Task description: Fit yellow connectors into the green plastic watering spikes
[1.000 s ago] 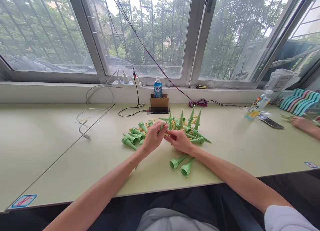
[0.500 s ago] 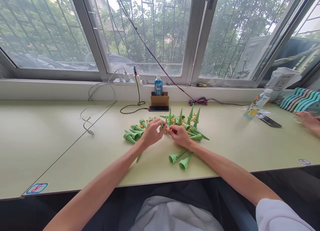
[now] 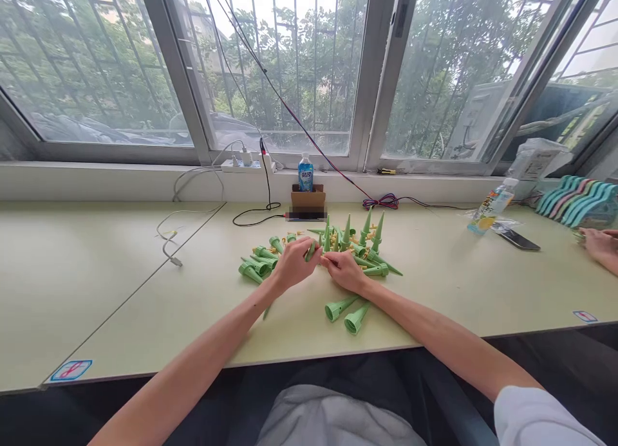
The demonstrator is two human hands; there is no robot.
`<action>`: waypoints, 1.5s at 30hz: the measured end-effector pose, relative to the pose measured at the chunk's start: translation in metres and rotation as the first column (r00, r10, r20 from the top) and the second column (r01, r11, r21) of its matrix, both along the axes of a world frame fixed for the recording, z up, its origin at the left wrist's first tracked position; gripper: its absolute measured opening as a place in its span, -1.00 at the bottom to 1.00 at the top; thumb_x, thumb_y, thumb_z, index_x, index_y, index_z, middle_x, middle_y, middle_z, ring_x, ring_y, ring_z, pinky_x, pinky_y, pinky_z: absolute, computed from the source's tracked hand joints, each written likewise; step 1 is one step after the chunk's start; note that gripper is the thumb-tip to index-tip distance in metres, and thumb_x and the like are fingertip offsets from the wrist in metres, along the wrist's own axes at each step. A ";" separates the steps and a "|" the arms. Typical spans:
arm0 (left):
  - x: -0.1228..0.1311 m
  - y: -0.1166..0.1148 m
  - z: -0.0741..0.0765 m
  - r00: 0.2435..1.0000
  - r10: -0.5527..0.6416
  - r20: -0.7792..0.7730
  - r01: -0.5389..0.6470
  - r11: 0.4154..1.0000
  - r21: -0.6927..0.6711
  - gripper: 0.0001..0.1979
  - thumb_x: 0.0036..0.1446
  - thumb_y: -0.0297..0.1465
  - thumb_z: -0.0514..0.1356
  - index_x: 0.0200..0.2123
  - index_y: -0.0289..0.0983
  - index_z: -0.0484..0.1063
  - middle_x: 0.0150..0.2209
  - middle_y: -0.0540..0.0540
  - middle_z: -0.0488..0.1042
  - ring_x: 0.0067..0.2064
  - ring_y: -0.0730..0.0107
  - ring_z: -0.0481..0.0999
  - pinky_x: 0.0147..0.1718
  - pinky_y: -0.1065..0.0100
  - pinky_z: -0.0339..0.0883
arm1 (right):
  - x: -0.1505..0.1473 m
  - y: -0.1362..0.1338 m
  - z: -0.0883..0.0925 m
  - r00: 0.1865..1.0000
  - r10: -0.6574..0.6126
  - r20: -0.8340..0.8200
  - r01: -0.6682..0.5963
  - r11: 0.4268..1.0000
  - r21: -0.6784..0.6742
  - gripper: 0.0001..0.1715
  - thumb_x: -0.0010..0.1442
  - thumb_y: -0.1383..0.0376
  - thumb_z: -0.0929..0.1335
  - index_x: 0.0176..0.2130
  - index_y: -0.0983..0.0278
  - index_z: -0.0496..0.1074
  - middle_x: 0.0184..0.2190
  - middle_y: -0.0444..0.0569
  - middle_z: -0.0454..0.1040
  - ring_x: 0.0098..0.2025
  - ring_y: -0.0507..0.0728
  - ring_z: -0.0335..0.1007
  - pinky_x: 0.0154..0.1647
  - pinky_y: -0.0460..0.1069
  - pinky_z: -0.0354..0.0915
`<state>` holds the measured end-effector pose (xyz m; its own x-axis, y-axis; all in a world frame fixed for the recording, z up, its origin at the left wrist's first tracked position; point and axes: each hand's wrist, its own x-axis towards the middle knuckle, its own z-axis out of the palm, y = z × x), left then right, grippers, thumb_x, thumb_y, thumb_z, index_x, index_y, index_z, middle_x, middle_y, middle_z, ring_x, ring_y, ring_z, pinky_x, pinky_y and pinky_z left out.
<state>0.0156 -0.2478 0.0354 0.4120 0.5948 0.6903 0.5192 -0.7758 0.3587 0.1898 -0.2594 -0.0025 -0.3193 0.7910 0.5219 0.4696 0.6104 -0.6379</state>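
Observation:
My left hand is closed around a green plastic watering spike, its pointed end showing above the fingers. Right against it, my right hand pinches a small yellow valve at the spike; the fingers now cover most of that piece. Behind my hands several green spikes stand upright, points up, among others lying down with yellow parts. More spikes lie to the left of my left hand. Two loose spikes rest near the table's front edge, below my right wrist.
At the back, a blue-labelled bottle stands by a cardboard box with a cabled phone in front. Another bottle, a dark phone and pastel hangers are at right, near another person's hand. Cables lie at left.
My hands stay together at the spike; the right fingers have closed further over the yellow valve. The view has tilted up slightly. The other person's hand has shifted a little at far right.

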 end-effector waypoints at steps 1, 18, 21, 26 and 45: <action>0.000 0.000 -0.001 1.000 0.013 0.010 -0.013 1.000 -0.019 -0.77 0.20 -0.39 0.13 -0.52 -0.25 0.31 -0.52 0.01 0.38 -0.50 0.46 0.24 -0.46 0.38 0.18 | 0.000 0.000 0.000 1.000 0.006 -0.001 -0.006 1.000 -0.001 -0.51 0.31 0.12 0.20 -0.58 0.27 0.08 -0.65 -0.24 -0.02 -0.54 -0.03 -0.16 -0.52 -0.09 -0.10; -0.005 0.000 -0.003 0.997 -0.075 -0.011 0.073 0.989 -0.126 -0.86 0.18 -0.35 0.18 -0.41 -0.26 0.36 -0.41 0.02 0.40 -0.51 0.55 0.27 -0.44 0.42 0.24 | 0.000 0.000 0.003 1.000 0.023 -0.021 -0.023 1.000 0.004 -0.51 0.33 0.11 0.20 -0.57 0.26 0.15 -0.69 -0.21 0.18 -0.59 -0.04 0.01 -0.52 -0.10 -0.01; -0.005 0.001 -0.003 0.997 -0.080 -0.018 0.077 0.990 -0.119 -0.86 0.18 -0.35 0.18 -0.41 -0.26 0.36 -0.41 0.01 0.39 -0.51 0.55 0.28 -0.44 0.42 0.25 | 0.000 -0.001 0.005 1.000 0.023 -0.021 -0.023 1.000 -0.014 -0.52 0.32 0.13 0.20 -0.57 0.26 0.16 -0.69 -0.21 0.17 -0.59 -0.03 0.00 -0.52 -0.09 -0.02; -0.004 0.001 -0.005 0.997 -0.073 0.003 0.072 0.991 -0.112 -0.86 0.22 -0.38 0.14 -0.40 -0.25 0.37 -0.41 0.01 0.37 -0.49 0.53 0.28 -0.45 0.42 0.24 | 0.002 -0.001 0.008 1.000 0.029 -0.013 -0.029 0.999 0.016 -0.59 0.26 0.14 0.27 -0.54 0.27 0.18 -0.65 -0.23 0.13 -0.56 -0.04 -0.03 -0.51 -0.10 -0.02; -0.007 0.004 -0.010 0.975 -0.224 -0.008 0.223 0.974 -0.035 -0.83 0.29 -0.32 0.10 -0.24 -0.23 0.47 -0.28 -0.10 0.45 -0.34 0.45 0.42 -0.41 0.42 0.32 | 0.006 0.003 0.007 1.000 -0.003 0.015 0.003 0.999 0.046 -0.66 0.25 0.21 0.27 -0.52 0.28 0.25 -0.66 -0.25 0.08 -0.56 -0.03 -0.10 -0.52 -0.10 -0.06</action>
